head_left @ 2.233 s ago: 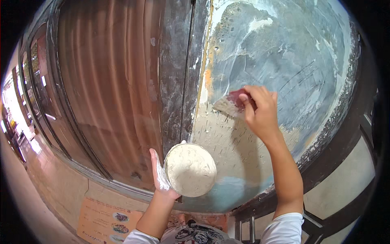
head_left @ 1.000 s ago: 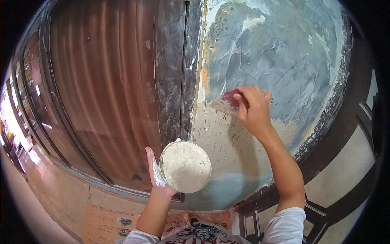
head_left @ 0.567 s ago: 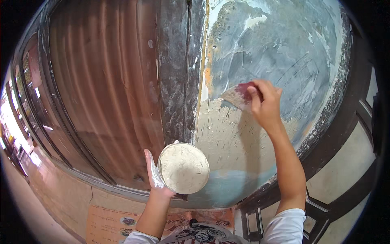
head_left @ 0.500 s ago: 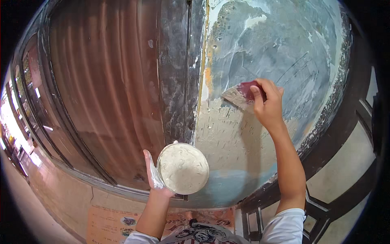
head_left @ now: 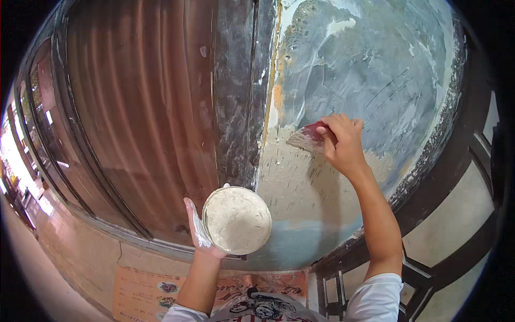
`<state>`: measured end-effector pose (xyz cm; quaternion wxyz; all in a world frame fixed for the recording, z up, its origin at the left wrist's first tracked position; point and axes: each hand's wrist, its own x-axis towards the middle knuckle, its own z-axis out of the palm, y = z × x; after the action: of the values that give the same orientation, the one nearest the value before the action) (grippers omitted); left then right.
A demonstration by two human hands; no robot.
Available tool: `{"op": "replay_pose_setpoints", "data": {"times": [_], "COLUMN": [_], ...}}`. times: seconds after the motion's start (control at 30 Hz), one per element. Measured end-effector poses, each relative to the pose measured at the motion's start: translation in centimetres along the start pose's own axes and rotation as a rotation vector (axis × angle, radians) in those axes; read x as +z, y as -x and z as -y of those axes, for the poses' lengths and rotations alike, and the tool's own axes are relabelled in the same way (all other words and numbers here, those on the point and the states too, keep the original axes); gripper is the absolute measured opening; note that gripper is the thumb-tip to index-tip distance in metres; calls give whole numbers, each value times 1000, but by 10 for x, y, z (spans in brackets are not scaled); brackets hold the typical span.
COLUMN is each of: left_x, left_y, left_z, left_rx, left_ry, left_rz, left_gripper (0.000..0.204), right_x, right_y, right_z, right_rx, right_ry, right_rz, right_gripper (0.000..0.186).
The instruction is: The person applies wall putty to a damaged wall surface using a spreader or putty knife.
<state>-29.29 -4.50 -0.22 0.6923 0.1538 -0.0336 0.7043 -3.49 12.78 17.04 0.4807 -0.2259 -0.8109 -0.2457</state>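
Observation:
My left hand (head_left: pixel 199 231), smeared with white, supports a round tub of beige filler paste (head_left: pixel 238 220) from its left side and below. Most of those fingers are hidden behind the tub; the thumb sticks up along its left edge. My right hand (head_left: pixel 343 140) grips a putty knife (head_left: pixel 307 138) with a dark red handle part and a paste-coated blade. The blade lies against the wall (head_left: pixel 370 80), along the upper border of a fresh beige layer (head_left: pixel 289 182). Above that layer the wall is grey and patchy, and a light blue strip (head_left: pixel 306 236) shows below it.
Left of the wall stands a dark wooden post (head_left: pixel 236 96) beside a glass pane with brown curtains (head_left: pixel 139 107). Dark-framed panels (head_left: pixel 450 225) lie to the right. An orange printed sheet (head_left: pixel 142 295) covers part of the floor near my feet.
My right hand and the putty knife have moved left and slightly down along the wall. The tub in my left hand has shifted slightly left and up in view.

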Motion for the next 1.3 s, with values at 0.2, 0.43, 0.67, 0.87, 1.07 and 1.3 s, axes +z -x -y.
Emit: {"op": "replay_pose_setpoints", "data": {"times": [0.2,0.43,0.67,0.87,1.07,1.3], "left_x": [4,-1,2,6,-2,0], "left_y": [4,8,9,9,9,11], "left_z": [-1,-2,-3,1,3,11], "left_rx": [7,-1,42,34,35,114], "left_ry": [-2,47,-17,4,-55,-49], "left_rz": [-31,-30,-35,-49,-80,-142], "left_gripper": [101,100,100,102,104,105], "right_x": [-8,9,1,-3,-1,-3], "right_y": [-12,-3,-6,-15,-10,-25], "right_z": [-9,-5,-3,-6,2,-5], "right_rx": [109,-15,7,56,-17,48], "right_ry": [-49,23,-12,35,-1,16], "right_rz": [-120,-37,-45,-102,-14,-132], "right_gripper": [9,9,11,10,10,12]}}
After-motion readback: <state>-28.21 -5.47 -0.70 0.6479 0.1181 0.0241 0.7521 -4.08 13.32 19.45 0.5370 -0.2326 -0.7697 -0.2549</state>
